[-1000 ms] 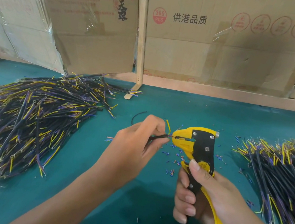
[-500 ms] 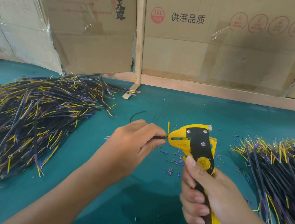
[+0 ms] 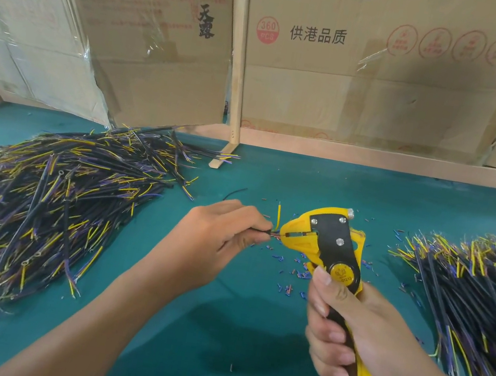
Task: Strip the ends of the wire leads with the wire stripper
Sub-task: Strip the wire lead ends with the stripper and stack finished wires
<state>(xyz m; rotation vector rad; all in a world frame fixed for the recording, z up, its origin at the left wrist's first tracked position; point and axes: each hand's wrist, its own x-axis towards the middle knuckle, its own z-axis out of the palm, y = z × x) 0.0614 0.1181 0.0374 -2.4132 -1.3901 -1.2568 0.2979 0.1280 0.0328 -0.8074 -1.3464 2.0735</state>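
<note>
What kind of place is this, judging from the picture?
Probably a small wire-assembly workbench in a workshop. Big heaps of black, yellow and purple wire leads lie on a green table, cardboard cartons line the back, and a right hand grips a yellow-and-black wire stripper.

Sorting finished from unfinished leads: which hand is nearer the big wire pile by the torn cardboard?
Left. The left hand is just beside that wire pile; the right hand lies farther off, beyond the left hand.
</note>
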